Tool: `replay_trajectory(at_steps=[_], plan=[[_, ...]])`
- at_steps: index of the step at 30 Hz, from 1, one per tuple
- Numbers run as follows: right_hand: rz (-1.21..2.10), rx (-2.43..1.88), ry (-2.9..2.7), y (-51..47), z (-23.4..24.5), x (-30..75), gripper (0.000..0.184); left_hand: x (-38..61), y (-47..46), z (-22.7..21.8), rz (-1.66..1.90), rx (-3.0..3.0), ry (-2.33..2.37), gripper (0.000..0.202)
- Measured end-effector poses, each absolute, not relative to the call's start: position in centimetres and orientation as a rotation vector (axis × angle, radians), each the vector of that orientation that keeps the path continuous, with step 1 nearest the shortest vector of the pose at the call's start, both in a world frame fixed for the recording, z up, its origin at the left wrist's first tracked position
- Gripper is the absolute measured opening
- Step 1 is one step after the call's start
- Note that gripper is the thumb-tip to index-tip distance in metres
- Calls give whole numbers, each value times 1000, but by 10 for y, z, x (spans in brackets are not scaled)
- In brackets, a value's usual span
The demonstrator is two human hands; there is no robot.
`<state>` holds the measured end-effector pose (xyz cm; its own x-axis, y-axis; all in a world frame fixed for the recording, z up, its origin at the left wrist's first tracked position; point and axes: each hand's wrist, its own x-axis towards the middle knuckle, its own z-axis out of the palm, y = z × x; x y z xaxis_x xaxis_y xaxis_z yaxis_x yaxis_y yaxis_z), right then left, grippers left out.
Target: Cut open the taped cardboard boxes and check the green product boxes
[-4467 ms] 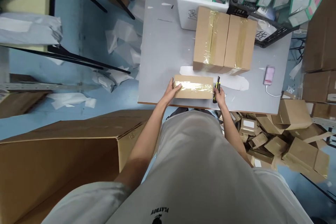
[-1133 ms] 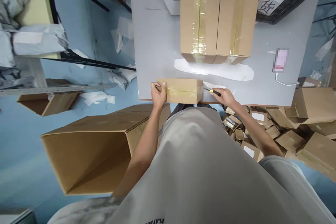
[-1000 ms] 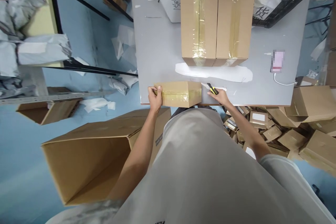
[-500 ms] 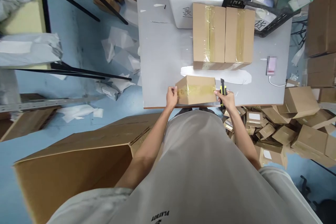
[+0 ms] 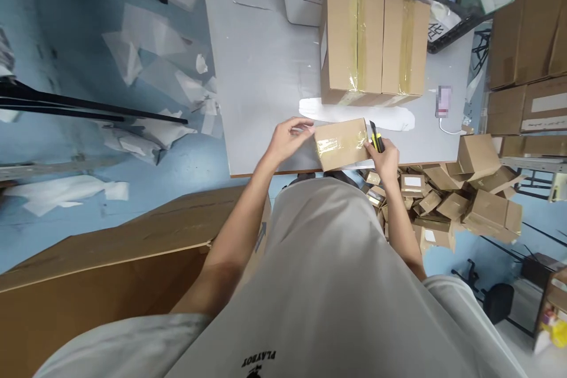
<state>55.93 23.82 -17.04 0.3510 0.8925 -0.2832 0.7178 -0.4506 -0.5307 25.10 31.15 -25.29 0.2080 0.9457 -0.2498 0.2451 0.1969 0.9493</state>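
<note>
A small cardboard box (image 5: 342,145) with clear tape on it sits tilted slightly at the table's front edge. My left hand (image 5: 290,139) is open beside its upper left corner, fingers stretched toward it; whether the fingertips touch cannot be made out. Held in my right hand (image 5: 386,159) is a black and yellow utility knife (image 5: 377,138), its dark tip pointing away from me. The thumb and fingers of that hand also meet the box's right end. Behind the box lies a strip of white paper (image 5: 354,114).
Two larger taped cartons (image 5: 353,41) stand farther back, before a white foam bin (image 5: 303,6) and a black crate (image 5: 456,32). A phone (image 5: 443,101) with a cable lies right. A big open carton (image 5: 133,230) is at my left; small boxes (image 5: 452,205) pile up on the right.
My left hand has let go of the small box's left end and opened above its corner. The box has turned and tilted, with the right hand still at its end. The view has shifted.
</note>
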Motion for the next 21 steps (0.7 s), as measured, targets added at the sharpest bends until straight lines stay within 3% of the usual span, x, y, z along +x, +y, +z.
replay_trajectory(at_steps=[3,8,11,21], plan=[[744,-2303,-1487,225,-146,542,50,255,323,-232,682,1397,1238,32],[1107,-2224,-1547,199,-115,491,62,258,331,-233,640,1362,1197,31],[1232,-2167,-1712,198,-112,460,61,256,331,-238,636,1312,1175,30],[1206,-2291,-1985,222,-113,426,62,258,331,-248,664,1214,1173,31]])
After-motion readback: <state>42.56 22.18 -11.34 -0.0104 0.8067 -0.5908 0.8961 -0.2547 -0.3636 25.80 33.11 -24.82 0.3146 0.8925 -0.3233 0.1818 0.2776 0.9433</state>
